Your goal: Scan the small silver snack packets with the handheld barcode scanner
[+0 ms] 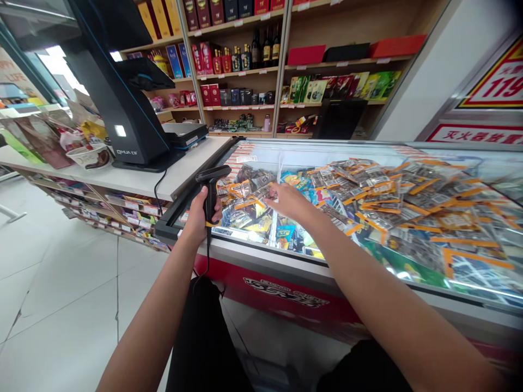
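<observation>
My left hand (200, 215) is wrapped round the grip of a black barcode scanner (211, 190), whose head points right above the left end of the freezer. My right hand (292, 202) pinches the edge of a clear snack packet (261, 188) with an orange border, just in front of the scanner. More packets of the same kind lie under and left of it, partly hidden. A large heap of orange-edged packets (379, 190) spreads over the glass top to the right of my right hand.
A red chest freezer (302, 272) stands before me, with colourful wrapped goods visible through its glass. To the left is a white counter (196, 163) bearing a black checkout terminal (131, 109) and a paper tub (90, 156). Behind rise stocked wooden shelves (245, 76).
</observation>
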`<state>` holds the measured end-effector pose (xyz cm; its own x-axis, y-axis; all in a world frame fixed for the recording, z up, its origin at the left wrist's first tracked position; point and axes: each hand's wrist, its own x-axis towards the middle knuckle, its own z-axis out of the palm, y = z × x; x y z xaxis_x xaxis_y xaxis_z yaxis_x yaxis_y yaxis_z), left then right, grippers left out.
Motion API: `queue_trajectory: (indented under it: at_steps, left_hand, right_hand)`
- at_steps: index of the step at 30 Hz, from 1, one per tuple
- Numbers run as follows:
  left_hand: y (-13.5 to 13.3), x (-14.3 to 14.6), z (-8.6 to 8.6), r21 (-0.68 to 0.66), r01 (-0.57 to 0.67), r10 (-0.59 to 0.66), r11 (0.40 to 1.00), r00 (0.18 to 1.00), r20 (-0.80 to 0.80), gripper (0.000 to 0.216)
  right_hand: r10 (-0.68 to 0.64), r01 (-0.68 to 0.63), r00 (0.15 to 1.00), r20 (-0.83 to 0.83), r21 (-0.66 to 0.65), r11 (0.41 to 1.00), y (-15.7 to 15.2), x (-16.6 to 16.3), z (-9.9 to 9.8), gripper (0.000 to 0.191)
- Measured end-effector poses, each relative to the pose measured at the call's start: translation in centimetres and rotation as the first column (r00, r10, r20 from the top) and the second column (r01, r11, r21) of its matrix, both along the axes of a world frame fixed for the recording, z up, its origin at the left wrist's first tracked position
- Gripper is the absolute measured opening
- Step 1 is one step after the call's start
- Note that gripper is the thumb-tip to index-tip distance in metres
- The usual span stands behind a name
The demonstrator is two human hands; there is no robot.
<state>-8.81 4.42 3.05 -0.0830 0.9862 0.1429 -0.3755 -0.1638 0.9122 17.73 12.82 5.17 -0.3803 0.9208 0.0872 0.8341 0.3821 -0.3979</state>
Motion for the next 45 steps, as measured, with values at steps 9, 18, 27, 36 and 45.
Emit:
queue_trajectory:
  at_steps: [9,18,27,36,45]
  left_hand:
    - [-0.1,-0.1,0.1,0.014,0.027,-0.026,1.000,0.998,-0.058,0.065]
    - [-0.5,0.1,0.3,0.034,0.056,-0.054,0.998,0.996,-0.064,0.067]
    - [-1.0,0.2,0.2,0.076,0.198,-0.187,0.977,0.974,-0.128,0.067]
    - [-1.0,-0.3,-0.5,0.077,0.377,-0.358,0.923,0.915,-0.184,0.060]
    - [-1.0,-0.2,-0.3,0.073,0.382,-0.363,0.921,0.912,-0.188,0.063]
  right_hand:
    - [0.109,-0.114,0.989,-0.104,-0.037,0.993,-0.1,0.0,1.0,0.060]
    - [-0.459,0.427,0.877,0.138,0.212,0.879,5.5,8.5,-0.7,0.048]
    - [-0.581,0.579,0.814,0.008,0.067,0.813,6.8,7.4,-0.7,0.095]
    - [-0.506,0.506,0.862,0.028,-0.029,0.862,5.8,5.7,0.3,0.073]
    - [-0.394,0.370,0.838,-0.376,-0.139,0.919,5.0,5.2,0.8,0.050]
